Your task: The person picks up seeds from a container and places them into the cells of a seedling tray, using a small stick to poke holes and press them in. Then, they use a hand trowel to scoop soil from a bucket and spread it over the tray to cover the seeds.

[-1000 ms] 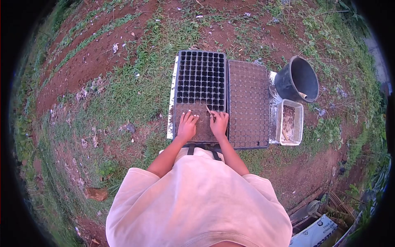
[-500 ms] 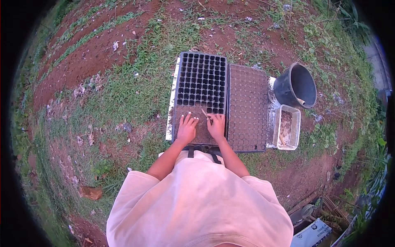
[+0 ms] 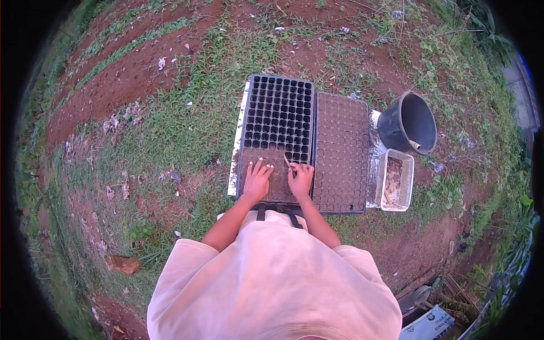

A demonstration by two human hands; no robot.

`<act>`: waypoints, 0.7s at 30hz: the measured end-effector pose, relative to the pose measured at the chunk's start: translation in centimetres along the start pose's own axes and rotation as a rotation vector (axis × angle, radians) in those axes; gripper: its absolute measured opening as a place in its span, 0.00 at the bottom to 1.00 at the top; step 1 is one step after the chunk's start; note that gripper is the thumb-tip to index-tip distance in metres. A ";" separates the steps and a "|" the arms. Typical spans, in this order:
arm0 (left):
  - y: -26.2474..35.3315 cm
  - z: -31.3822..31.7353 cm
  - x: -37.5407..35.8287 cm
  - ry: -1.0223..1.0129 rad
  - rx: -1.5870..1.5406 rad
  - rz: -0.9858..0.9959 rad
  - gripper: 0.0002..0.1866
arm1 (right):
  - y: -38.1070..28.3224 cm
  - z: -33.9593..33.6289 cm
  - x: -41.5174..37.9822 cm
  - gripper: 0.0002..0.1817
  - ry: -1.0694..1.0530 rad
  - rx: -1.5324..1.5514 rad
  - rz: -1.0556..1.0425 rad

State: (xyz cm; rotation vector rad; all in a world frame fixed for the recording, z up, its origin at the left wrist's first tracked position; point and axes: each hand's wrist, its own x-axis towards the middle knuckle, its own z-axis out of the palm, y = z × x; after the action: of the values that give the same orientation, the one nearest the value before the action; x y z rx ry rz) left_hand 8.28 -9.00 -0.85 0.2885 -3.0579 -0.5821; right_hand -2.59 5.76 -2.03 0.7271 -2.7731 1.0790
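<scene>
R hand (image 3: 300,180) pinches a thin stick (image 3: 288,161) btwn its fingers, tip over the part-filled seed tray (image 3: 279,122); L hand (image 3: 258,181) lies on that tray's soil (image 3: 277,191), fingers spread & loose. Right of tray: 2nd, soil-filled tray (image 3: 340,212) (one dark cell showing), then black bucket (image 3: 391,129) & white basket (image 3: 406,190).

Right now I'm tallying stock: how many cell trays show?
2: the part-filled tray at left, the mostly filled tray beside it at right; any stacked underneath would be hidden.
</scene>
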 end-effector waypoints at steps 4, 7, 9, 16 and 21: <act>0.0 0.2 0.1 -0.033 0.001 -0.020 0.28 | -0.4 0.0 0.1 0.11 -0.029 0.039 -0.064; 0.0 0.3 0.1 -0.014 -0.011 -0.012 0.28 | -0.4 -0.1 0.0 0.10 -0.075 0.059 -0.053; 0.0 0.2 0.1 -0.019 -0.011 -0.012 0.28 | -0.4 0.0 -0.1 0.10 -0.036 0.032 0.021; 0.0 -0.1 0.1 -0.005 -0.021 0.004 0.27 | -0.3 0.2 -0.6 0.10 0.013 0.056 0.020; 0.0 -0.3 0.1 -0.005 -0.030 0.007 0.27 | -0.8 0.3 -0.6 0.10 0.018 -0.017 0.026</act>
State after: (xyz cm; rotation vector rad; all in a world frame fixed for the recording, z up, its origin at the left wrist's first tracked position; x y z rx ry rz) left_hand 8.22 -9.15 -0.58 0.2767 -3.0506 -0.6289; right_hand -1.68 5.30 -1.87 0.6777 -2.7811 1.0604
